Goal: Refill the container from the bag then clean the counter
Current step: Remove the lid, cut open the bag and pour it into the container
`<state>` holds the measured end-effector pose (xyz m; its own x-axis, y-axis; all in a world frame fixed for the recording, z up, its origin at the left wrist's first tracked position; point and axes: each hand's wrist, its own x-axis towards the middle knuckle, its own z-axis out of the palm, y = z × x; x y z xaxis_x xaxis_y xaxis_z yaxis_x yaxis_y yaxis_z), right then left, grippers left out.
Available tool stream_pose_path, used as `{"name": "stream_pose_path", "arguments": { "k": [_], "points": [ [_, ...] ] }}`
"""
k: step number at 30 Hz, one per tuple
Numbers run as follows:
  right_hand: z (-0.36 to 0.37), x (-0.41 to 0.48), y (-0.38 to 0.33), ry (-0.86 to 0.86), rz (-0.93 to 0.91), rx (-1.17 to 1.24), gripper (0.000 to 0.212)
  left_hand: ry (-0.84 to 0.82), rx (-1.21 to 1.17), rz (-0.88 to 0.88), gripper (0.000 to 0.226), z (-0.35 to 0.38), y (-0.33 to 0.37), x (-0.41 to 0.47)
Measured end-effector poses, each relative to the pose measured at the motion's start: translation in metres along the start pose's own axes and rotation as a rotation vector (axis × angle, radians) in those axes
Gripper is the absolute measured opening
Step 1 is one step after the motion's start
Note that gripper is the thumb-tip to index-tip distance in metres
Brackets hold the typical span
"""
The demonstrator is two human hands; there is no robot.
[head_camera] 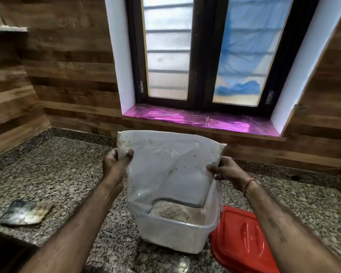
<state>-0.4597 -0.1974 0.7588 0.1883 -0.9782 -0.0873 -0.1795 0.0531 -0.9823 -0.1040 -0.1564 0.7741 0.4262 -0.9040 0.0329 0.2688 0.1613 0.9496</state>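
The left hand (116,164) and the right hand (227,170) each pinch an upper side of a clear plastic bag (171,166), fingers closed on the film, holding it upended over the plastic container (177,227). The bag's lower end hangs inside the container, where pale brown grain lies heaped. Touching the container's right side lies a red lid (242,241). Well left of the container, a crumpled cloth (25,212) rests on the granite counter (67,174).
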Motion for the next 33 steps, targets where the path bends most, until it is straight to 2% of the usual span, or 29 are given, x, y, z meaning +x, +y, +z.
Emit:
{"name": "stream_pose_path", "arguments": {
  "k": [2, 3, 5, 7, 8, 9, 12, 14, 15, 19, 22, 24, 28, 31, 33],
  "points": [
    [0.001, 0.004, -0.001, 0.098, -0.056, 0.095, 0.010, 0.058, 0.237, 0.101, 0.055, 0.007, 0.003, 0.002],
    [0.002, 0.005, -0.005, 0.107, -0.078, 0.126, 0.010, 0.101, 0.449, 0.193, 0.074, 0.011, 0.008, 0.002],
    [0.002, 0.009, -0.013, 0.090, -0.103, 0.128, 0.013, 0.173, 0.947, 0.483, 0.102, 0.019, 0.020, 0.003],
    [0.002, 0.011, -0.021, 0.071, -0.122, 0.115, 0.013, 0.099, 1.319, 0.793, 0.104, 0.033, 0.037, 0.004],
    [0.003, 0.011, -0.025, 0.066, -0.130, 0.107, 0.014, 0.001, 1.422, 0.848, 0.097, 0.043, 0.045, 0.005],
    [0.003, 0.012, -0.028, 0.062, -0.139, 0.101, 0.014, -0.099, 1.478, 0.833, 0.086, 0.054, 0.051, 0.006],
    [0.004, 0.013, -0.035, 0.067, -0.162, 0.136, 0.014, -0.302, 1.437, 0.609, 0.053, 0.085, 0.066, 0.004],
    [0.003, 0.010, -0.035, 0.082, -0.159, 0.179, 0.012, -0.299, 1.299, 0.527, 0.032, 0.097, 0.070, 0.006],
    [0.002, 0.008, -0.033, 0.071, -0.151, 0.190, 0.012, -0.278, 1.250, 0.523, 0.030, 0.100, 0.073, 0.008],
    [0.004, 0.001, -0.016, -0.030, -0.065, 0.195, 0.019, -0.219, 1.126, 0.493, 0.048, 0.097, 0.083, 0.020],
    [0.010, 0.006, -0.009, 0.080, -0.117, 0.291, 0.031, -0.247, 1.039, 0.429, 0.034, 0.088, 0.090, 0.031],
    [0.016, 0.008, -0.010, 0.093, -0.115, 0.338, 0.039, -0.265, 0.979, 0.405, 0.032, 0.085, 0.095, 0.028],
    [0.022, 0.010, -0.010, 0.104, -0.097, 0.412, 0.032, -0.246, 0.868, 0.357, 0.033, 0.072, 0.100, 0.037],
    [0.024, 0.011, -0.013, 0.067, -0.076, 0.424, 0.058, -0.257, 0.719, 0.268, 0.032, 0.058, 0.104, 0.049],
    [0.033, 0.012, -0.016, 0.062, -0.057, 0.462, 0.069, -0.260, 0.607, 0.205, 0.035, 0.046, 0.107, 0.060]
  ]
}}
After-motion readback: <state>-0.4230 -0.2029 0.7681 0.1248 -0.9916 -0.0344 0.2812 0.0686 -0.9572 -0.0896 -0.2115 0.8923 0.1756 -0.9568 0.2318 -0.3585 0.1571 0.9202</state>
